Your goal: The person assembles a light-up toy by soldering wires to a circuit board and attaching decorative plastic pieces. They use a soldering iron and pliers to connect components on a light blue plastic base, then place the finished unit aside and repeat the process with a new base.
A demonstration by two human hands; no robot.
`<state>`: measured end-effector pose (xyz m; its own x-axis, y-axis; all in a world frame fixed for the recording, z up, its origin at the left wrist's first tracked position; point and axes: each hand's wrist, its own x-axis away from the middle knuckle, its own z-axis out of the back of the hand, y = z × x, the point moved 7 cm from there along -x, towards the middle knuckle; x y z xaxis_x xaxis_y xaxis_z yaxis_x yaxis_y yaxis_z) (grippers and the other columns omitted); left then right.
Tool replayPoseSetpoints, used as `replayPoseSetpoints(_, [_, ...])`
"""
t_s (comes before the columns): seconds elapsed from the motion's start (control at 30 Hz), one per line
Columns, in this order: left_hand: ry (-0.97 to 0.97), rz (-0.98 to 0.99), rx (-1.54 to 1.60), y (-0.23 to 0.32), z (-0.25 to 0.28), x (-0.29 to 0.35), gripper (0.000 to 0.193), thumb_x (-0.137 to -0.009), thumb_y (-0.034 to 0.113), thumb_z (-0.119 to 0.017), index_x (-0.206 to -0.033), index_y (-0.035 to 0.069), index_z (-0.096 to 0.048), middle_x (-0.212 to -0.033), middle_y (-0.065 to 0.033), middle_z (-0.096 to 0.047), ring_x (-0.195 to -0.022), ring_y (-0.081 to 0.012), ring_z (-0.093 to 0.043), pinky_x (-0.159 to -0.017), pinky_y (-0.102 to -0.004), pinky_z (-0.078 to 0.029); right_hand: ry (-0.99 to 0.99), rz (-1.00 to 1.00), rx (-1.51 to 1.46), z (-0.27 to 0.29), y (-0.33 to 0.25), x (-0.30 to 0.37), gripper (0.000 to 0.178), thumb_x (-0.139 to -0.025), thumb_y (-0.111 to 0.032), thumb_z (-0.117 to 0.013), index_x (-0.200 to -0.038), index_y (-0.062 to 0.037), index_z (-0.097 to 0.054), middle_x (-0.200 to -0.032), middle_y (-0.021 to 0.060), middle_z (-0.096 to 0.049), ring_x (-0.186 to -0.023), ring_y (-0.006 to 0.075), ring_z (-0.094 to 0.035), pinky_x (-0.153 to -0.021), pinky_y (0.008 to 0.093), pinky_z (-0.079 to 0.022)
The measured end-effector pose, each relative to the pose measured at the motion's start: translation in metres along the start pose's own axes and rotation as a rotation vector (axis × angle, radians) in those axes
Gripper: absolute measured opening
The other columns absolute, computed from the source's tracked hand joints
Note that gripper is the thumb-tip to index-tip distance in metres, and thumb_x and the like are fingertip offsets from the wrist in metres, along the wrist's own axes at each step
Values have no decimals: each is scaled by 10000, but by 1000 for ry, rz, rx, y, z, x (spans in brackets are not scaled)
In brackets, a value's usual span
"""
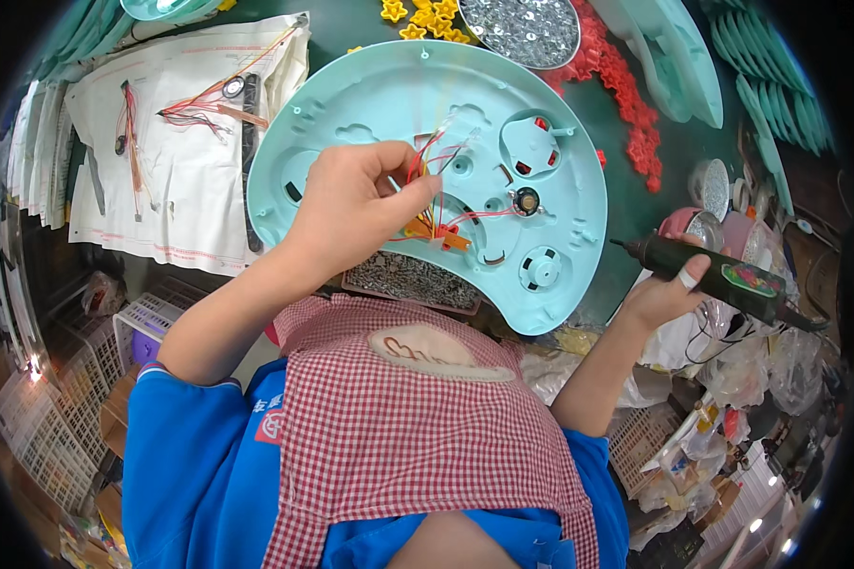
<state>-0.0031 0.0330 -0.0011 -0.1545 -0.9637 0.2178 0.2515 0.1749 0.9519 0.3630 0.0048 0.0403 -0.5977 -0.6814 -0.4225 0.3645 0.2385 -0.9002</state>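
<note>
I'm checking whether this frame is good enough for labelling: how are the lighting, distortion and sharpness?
Head view: even, bright light with soft shadows; strong fisheye bending and black corners at the rim; the turquoise shell, left hand and right hand on the dark screwdriver are sharp; bright glare spots at the lower edges; clutter near the rim is smeared.

Left hand raised, fingers pinched shut, knuckles up. Right hand at 3 o'clock, fist closed, forearm angled from 6.

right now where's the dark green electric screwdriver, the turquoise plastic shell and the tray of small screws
dark green electric screwdriver [721,275], head view, mid barrel
turquoise plastic shell [370,104], head view, bare inner face
tray of small screws [413,281], head view, screw pile
</note>
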Motion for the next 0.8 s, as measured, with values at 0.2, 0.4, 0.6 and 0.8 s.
replayPoseSetpoints(0.2, [28, 9, 0, -7, 11, 12, 228, -838, 186, -713, -777, -31, -679, -573, -59, -620, -478, -74, -538, -465, -252, -395, -264, 643, 255, -45, -84, 49, 382, -846, -110, -648, -1174, 58, -548, -1194, 192, -577, -989, 288, -613, -887, 375, -493])
replayPoseSetpoints(0.4, [113, -641, -649, 56, 30, 38, 236, -694, 198, -795, -887, 116, -687, -719, -47, -673, -639, -209, -639, -548, -345, -479, -1256, 223, 327, -185, -77, 144, 266, -719, -68, -760, -967, -11, -685, -1092, 150, -655, -975, 289, -631, -880, 384, -468])
replayPoseSetpoints(0.6, [-26, -600, -742, 47, 29, 20, 512, -659, 158, -786, -1143, 144, -620, -852, -19, -656, -807, -233, -655, -673, -367, -528, -1137, -276, -17, -181, -67, 139, 128, -826, 4, -695, -946, 15, -653, -886, 65, -689, -823, 134, -653, -706, 264, -507])
replayPoseSetpoints(0.8, [-118, -322, -201, 32, 0, 7, 194, -807, 73, -696, -990, 15, -666, -771, -63, -625, -631, -86, -565, -560, -275, -464, -813, -213, -174, -178, -64, 120, 250, -865, -97, -706, -1096, 0, -713, -1001, 86, -673, -940, 186, -629, -820, 292, -480])
